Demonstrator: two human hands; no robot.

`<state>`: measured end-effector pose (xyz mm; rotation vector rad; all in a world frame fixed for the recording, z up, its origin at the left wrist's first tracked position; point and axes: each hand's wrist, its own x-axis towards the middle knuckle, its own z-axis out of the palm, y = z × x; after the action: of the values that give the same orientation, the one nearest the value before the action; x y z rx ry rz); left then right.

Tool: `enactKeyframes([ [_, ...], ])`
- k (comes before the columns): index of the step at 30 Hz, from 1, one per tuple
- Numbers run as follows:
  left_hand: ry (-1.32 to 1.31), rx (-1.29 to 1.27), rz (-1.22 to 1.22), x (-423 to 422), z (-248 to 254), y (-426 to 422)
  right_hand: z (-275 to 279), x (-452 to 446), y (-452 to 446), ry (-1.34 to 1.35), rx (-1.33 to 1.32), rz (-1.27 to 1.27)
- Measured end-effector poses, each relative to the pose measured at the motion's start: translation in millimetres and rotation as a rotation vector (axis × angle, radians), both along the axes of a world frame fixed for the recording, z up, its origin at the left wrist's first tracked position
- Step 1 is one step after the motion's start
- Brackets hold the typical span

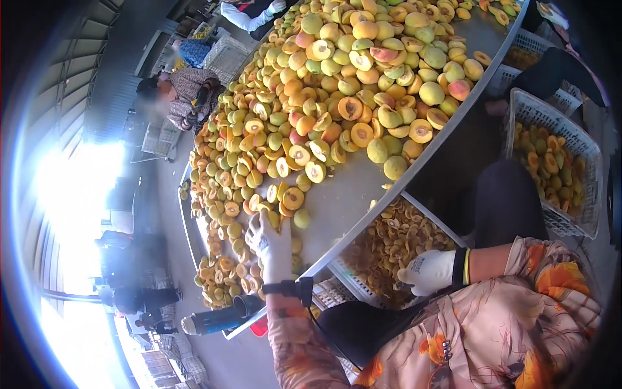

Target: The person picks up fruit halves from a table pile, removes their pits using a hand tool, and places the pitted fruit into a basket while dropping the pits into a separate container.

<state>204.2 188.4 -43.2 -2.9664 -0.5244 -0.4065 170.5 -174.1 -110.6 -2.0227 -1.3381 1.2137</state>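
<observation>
My left hand (268, 241), in a white glove, reaches onto the near edge of a large heap of halved yellow peaches (350, 109). Its fingers and thumb close around a peach half (274, 219), partly covered by the glove. Lower and to the right, my right hand (430, 272), also gloved, is curled closed above a crate of small brownish-yellow fruit pieces (379, 243). Whatever its fingers may hold is hidden. Between the heap and the rim lies bare grey metal of the table (346, 194).
A white crate (586, 146) of peach halves stands at the right. Beside the table's lower corner is a blue cylindrical flask (207, 322). A co-worker (181, 97) stands across the heap, and another person's sleeve (246, 16) shows at the top. The metal rim (414, 165) runs diagonally before me.
</observation>
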Motion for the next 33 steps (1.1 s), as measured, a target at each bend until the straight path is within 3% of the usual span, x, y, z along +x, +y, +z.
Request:
enactKeyframes([
  [4,0.316,0.085,0.043,78.2,-17.1,-5.6,-7.6,-0.4,-3.2,0.033,0.101,-0.040],
  [8,0.413,0.174,0.037,100.1,-43.8,-1.2,-19.4,0.6,-4.8,0.078,0.114,-0.112],
  [12,0.361,0.124,0.015,89.4,-46.7,-0.3,2.5,10.4,2.3,0.060,0.039,-0.156],
  [15,0.096,0.014,-0.058,69.1,-42.9,-8.2,6.0,11.0,-1.8,-0.048,0.162,-0.275],
  [19,-0.349,-0.919,-0.158,10.6,-24.2,-34.3,6.9,11.4,-4.6,0.000,0.350,-0.459],
  [22,-0.506,-1.446,-0.039,-49.0,15.5,-104.9,27.6,3.3,0.3,0.071,0.511,-0.516],
  [25,-0.534,-1.556,-0.133,-100.3,-3.3,-128.8,46.0,-18.7,14.2,0.182,0.659,-0.535],
  [26,-0.579,-1.916,-0.080,-111.8,-5.3,-136.2,43.7,-26.8,19.5,0.173,0.719,-0.549],
  [29,-0.657,-1.744,-0.087,-139.5,14.3,-182.0,65.0,-45.6,17.1,0.099,0.672,-0.502],
  [33,-0.733,-1.954,-0.194,-165.0,21.9,-200.8,81.3,-66.6,10.8,-0.032,0.749,-0.454],
])
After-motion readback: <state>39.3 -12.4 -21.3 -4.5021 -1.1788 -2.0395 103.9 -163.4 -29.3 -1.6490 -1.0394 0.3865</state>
